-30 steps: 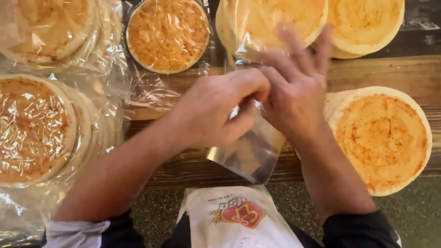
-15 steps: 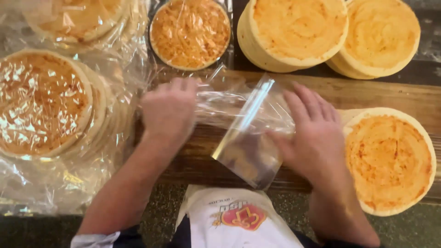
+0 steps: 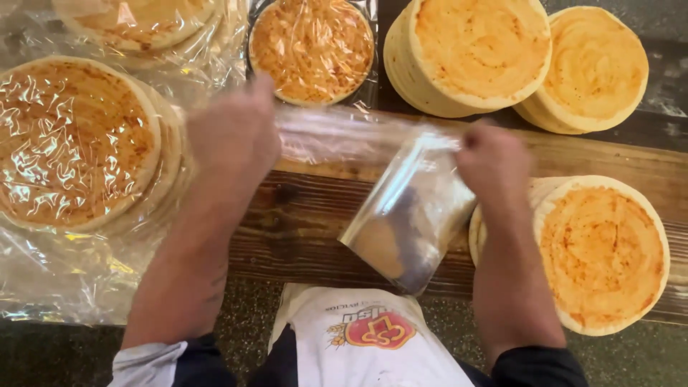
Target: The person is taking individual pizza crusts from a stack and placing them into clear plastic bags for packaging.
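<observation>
Plastic is what both hands are occupied with in the head view: a clear plastic bag (image 3: 401,208) is held stretched between them above the wooden board (image 3: 315,229), its upper edge pulled out sideways while the lower part hangs down at a slant toward the apron (image 3: 373,344). The left hand (image 3: 233,140) is closed on the bag's left end, knuckles upward, and the right hand (image 3: 494,161) is closed on the right end; the fingertips of both are hidden beneath the hands, so the exact pinch cannot be made out, though the tautness of the film suggests a firm grip on each side. The bag appears to be held apart in this way so that its mouth is spread, but whether the mouth is actually open cannot be told from above. Round flatbreads are arranged all about it, within reach. To the left, a wrapped stack (image 3: 72,143) lies under crinkled film, with another wrapped stack (image 3: 136,21) behind it and a smaller wrapped round (image 3: 312,46) just beyond the bag. On the right, unwrapped loaves are kept bare: a tall stack (image 3: 473,50), a second stack (image 3: 595,68) beside it, and a nearer stack (image 3: 602,251) just beside the right forearm. Wrapped bread is thus gathered on one side and unwrapped bread on the other.
</observation>
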